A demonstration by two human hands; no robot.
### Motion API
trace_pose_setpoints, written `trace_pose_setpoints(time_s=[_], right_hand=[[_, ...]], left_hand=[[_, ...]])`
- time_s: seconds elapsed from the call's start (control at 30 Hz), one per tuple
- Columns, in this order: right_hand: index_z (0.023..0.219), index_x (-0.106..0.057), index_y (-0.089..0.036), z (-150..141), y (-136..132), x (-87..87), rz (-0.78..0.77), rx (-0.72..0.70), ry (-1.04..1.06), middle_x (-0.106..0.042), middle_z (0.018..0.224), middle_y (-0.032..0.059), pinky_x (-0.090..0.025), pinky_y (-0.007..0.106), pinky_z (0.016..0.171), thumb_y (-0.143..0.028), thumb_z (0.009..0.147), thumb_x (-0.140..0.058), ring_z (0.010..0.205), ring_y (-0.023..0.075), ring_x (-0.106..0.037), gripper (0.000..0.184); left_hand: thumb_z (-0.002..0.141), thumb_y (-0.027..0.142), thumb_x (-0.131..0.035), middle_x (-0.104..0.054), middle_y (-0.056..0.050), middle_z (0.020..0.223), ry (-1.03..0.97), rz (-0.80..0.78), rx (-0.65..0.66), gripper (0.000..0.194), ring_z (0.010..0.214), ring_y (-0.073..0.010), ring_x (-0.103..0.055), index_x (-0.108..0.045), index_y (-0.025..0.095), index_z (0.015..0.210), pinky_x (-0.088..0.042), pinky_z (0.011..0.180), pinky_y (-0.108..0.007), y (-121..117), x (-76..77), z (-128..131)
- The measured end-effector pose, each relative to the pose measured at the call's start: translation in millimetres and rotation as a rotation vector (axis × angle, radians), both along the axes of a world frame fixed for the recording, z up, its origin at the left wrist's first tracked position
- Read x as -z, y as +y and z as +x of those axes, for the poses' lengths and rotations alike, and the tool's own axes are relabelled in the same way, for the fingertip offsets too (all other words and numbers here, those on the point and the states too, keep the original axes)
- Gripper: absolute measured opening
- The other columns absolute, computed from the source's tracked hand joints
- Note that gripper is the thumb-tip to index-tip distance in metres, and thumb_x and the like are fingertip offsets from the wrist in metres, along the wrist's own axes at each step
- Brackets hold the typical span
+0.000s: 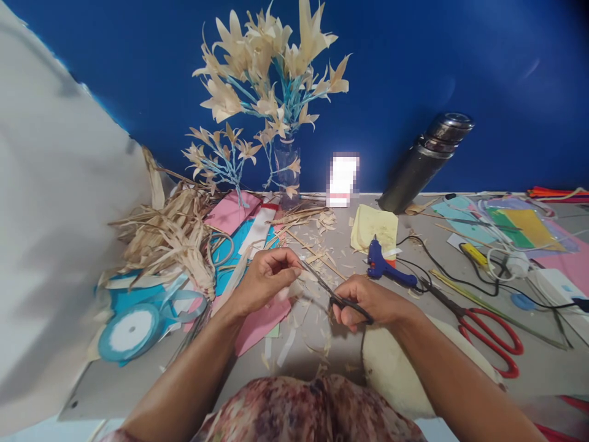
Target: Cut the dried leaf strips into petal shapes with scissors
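- The person's left hand (269, 279) is closed in a pinch on a small, pale, husk-like piece (309, 279); its exact outline is too fine to tell.
- The person's right hand (355, 299) grips slim, black-handled metal scissors (338, 300), their blades pointing toward the left fingertips, right beside the piece.
- Both hands are above the grey tabletop (343, 347), strewn with thin, pale scraps (322, 245).
- Beyond the right hand, a blue glue gun (385, 267) lies near a stack of yellow paper squares (375, 226); large red-handled scissors (461, 312) lie farther right.
- Left of the left hand are a heap of dry, tan husks (170, 230) and a light-blue ribbon spool (131, 331).
- Cream husk flowers (269, 52) on blue stems stand in a clear bottle (288, 162).
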State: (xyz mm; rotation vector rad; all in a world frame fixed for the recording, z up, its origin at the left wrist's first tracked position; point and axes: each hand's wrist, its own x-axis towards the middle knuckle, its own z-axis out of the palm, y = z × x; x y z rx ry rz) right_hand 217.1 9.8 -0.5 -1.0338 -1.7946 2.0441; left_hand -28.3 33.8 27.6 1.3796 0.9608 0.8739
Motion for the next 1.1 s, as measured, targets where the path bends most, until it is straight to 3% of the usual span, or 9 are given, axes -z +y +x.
trace_pose_setpoints(time_s=[0.53,0.73,0.9,1.1], right_hand=[[0.06,-0.06,-0.013,-3,-1,-0.9,-0.013,0.029,-0.062,-0.057,0.05,0.0001,-0.031,0.019,0.042,-0.06,0.066,-0.075,0.045,0.0101,-0.048,0.05],[0.058,-0.062,-0.012,-3,-1,-2.3,0.008,0.022,-0.082,-0.059,0.051,0.0002,-0.033,0.019,0.044,-0.057,0.067,-0.076,0.046,0.0103,-0.051,0.048],[0.056,-0.063,-0.013,-2,-2,-0.7,0.079,0.042,-0.16,-0.059,0.05,-0.0003,-0.035,0.02,0.047,-0.052,0.072,-0.075,0.048,0.0101,-0.051,0.044],[0.047,-0.055,-0.015,-1,0,5.1,0.163,0.168,-0.242,-0.058,0.048,0.0003,-0.034,0.021,0.046,-0.052,0.072,-0.074,0.047,0.0109,-0.052,0.049]], left_hand=[[0.076,0.03,-0.071,-0.05,0.002,0.059,-0.036,-0.061,0.068,0.019,0.053,-0.0087,-0.043,-0.06,0.015,0.072,-0.032,0.051,-0.022,5,12.2,-8],[0.074,0.028,-0.071,-0.049,0.003,0.054,-0.037,-0.123,0.082,0.018,0.049,-0.0071,-0.04,-0.062,0.014,0.069,-0.029,0.047,-0.021,4,9.5,-9],[0.069,0.025,-0.073,-0.05,0.003,0.049,-0.061,-0.249,0.078,0.015,0.044,-0.0066,-0.041,-0.065,0.014,0.066,-0.031,0.044,-0.019,7,7.1,-8],[0.065,0.025,-0.079,-0.059,0.001,0.051,-0.085,-0.413,0.042,0.018,0.043,-0.0063,-0.049,-0.067,0.012,0.069,-0.038,0.044,-0.017,11,10.1,-6]])
